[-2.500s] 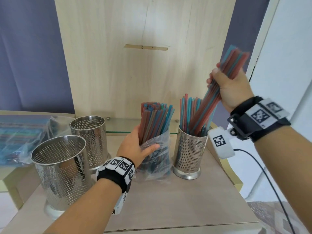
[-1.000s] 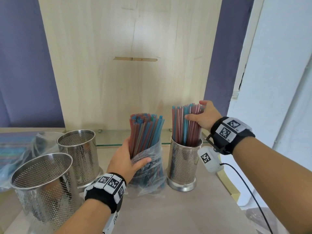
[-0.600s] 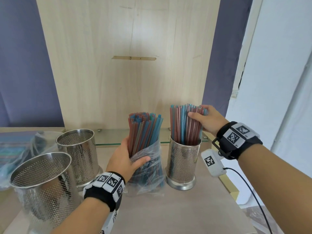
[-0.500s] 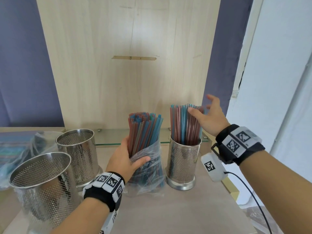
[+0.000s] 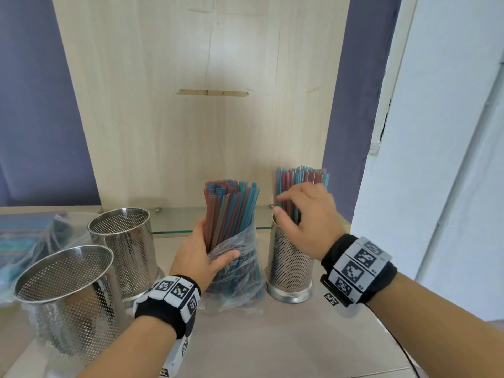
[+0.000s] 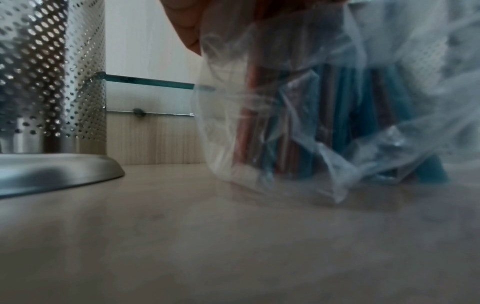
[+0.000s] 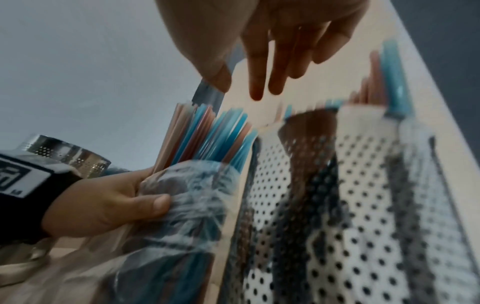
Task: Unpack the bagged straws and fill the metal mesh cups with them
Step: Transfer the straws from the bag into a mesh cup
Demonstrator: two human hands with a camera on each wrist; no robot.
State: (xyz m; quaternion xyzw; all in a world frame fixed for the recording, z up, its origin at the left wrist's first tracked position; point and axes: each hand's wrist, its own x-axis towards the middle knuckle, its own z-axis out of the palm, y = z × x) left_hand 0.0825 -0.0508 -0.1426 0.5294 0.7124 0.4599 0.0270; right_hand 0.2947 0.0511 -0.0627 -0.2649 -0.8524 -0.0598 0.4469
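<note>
Bagged straws (image 5: 230, 214) stand upright just left of the empty, loosely spread right hand (image 5: 305, 219); the left hand (image 5: 199, 257) grips their bag (image 5: 240, 271); contact with the cup (image 5: 289, 266) seems unlikely.

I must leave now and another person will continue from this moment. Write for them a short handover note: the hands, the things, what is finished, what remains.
Left hand: grips the open plastic bag of straws, standing upright on the table.
Right hand: open, fingers loose, holding nothing, in front of the straws in the right mesh cup, just right of the bag.
Done: the right cup holds a standing bunch of straws.
Left: the bag is still well filled. Two mesh cups on the left, the rear and the near, show no straws. More bagged straws lie at far left.
</note>
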